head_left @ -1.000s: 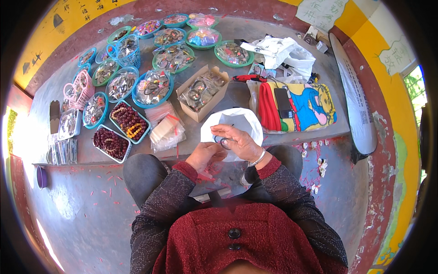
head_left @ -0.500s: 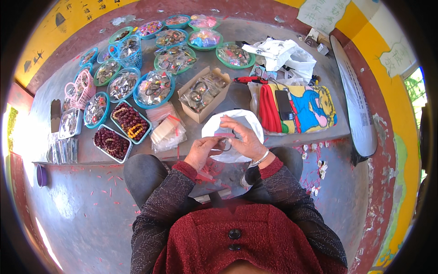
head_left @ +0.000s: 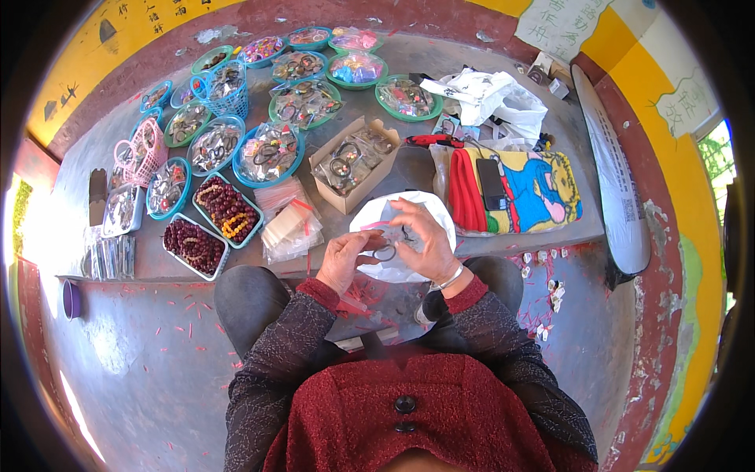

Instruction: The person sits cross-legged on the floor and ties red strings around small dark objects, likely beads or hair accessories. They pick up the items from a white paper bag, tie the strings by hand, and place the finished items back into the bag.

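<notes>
Thin dark ring (head_left: 385,260) over white bag (head_left: 442,211), between hands. Left hand (head_left: 338,261), at white bag's left edge, pinches ring; right hand (head_left: 429,245), over white bag's right side, fingers curved, can't tell if thumb grips. Ring looks light, probably bendy, not fragile; best pinched on its rim.

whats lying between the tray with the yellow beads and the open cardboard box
A pile of flat, clear plastic bags lies between the bead tray and the cardboard box, as the head view shows.
</notes>
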### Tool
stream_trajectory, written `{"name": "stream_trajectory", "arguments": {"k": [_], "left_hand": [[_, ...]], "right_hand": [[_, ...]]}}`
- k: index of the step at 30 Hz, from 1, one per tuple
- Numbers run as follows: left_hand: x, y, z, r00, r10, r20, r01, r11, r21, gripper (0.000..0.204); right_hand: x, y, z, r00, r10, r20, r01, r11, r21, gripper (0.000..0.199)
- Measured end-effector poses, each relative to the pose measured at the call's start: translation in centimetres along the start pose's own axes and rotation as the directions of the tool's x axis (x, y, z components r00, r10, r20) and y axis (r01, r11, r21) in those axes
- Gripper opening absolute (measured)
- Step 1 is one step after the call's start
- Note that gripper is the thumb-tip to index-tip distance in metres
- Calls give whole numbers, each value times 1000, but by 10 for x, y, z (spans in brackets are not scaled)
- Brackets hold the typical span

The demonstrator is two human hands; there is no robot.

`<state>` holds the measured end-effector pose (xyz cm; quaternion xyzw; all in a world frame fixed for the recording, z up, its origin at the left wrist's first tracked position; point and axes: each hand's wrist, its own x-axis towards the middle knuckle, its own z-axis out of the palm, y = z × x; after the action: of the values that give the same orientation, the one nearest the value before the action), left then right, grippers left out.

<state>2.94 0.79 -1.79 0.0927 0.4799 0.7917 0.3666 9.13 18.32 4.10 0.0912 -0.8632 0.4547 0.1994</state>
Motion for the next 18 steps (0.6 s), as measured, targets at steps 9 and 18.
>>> {"name": "stream_trajectory", "arguments": {"k": [9, 18], "left_hand": [[-1, 5, 6, 1000, 4, 6, -4, 999, -42, 29], [1, 4, 5, 994, -74, -81, 66, 993, -98, 17]], "right_hand": [[-12, 35, 9, 840, 478, 258, -543, 730, 415, 16], [-11, 32, 9, 807, 504, 306, -589, 662, 464, 17]]}}
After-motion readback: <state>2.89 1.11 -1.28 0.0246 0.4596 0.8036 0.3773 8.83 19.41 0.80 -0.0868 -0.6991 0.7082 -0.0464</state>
